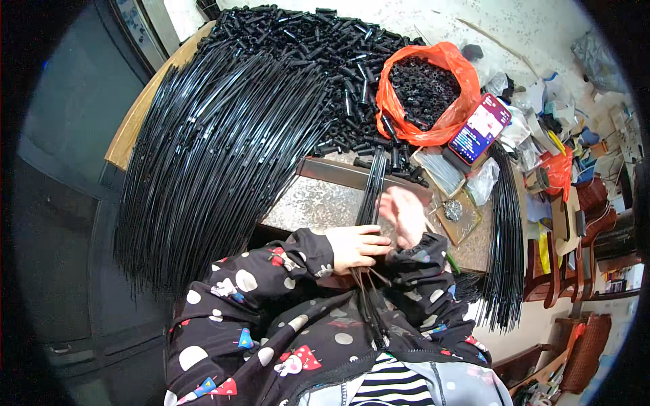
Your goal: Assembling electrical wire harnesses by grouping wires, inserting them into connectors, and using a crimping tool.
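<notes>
A bundle of thin black rods (371,193) runs from the table's near edge down to my lap. My left hand (357,247) lies across it, fingers over the rods and thumb out of sight. Just right of the bundle is my right hand (404,211), raised and smeared by motion, so its finger pose is unclear. A wide fan of similar long black rods (217,155) covers the left of the table. Behind them is a heap of short black tubular parts (284,34).
An orange plastic bag (467,81) of small black parts stands at the back right, with a lit phone (479,128) beside it. Nearer are a clear tray of pale sticks (440,170), small metal pieces (452,210) and another rod bundle (504,243) over the right edge.
</notes>
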Tool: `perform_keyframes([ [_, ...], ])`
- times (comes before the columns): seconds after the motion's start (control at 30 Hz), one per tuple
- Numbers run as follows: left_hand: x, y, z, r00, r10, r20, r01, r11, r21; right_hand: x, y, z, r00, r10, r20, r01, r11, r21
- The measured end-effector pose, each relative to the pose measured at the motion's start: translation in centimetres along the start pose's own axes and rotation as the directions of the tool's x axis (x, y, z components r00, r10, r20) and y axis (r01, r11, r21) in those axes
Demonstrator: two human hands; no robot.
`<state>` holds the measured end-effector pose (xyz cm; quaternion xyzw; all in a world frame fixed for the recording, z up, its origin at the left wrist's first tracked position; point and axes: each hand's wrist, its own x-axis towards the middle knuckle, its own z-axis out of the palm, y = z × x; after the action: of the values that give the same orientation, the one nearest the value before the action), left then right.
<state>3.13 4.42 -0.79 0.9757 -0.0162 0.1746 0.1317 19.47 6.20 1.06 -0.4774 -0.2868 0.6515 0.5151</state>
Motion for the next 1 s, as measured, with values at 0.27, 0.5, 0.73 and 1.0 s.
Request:
perform_keyframes([
  [0.27, 0.3, 0.5, -0.9, 0.999, -0.039, -0.033, 0.039, 0.999, 0.005, -0.1, -0.2, 1.7, 0.903, -0.411, 0.126, 0.430, 0.864, -0.261],
  [0.5, 0.4, 0.0, -0.7, 0.998, -0.017, 0.056, 0.016, 1.000, 0.008, 0.3, 1.6, -0.7, 0.915, -0.353, -0.194, 0.321, 0.930, -0.178],
  [0.73, 0.3, -0.5, 0.7, 0.999, 0.018, -0.031, -0.020, 0.999, -0.048, 2.0, 2.6, 0.1, 0.999, 0.042, -0.017, -0.044, 0.974, -0.222],
  [1.0, 0.2, -0.2, -0.1, 1.000, -0.003, 0.009, 0.004, 0.997, -0.072, -0.4, 0.8, 0.9, 0.856, -0.516, -0.006, 0.489, 0.814, -0.315],
])
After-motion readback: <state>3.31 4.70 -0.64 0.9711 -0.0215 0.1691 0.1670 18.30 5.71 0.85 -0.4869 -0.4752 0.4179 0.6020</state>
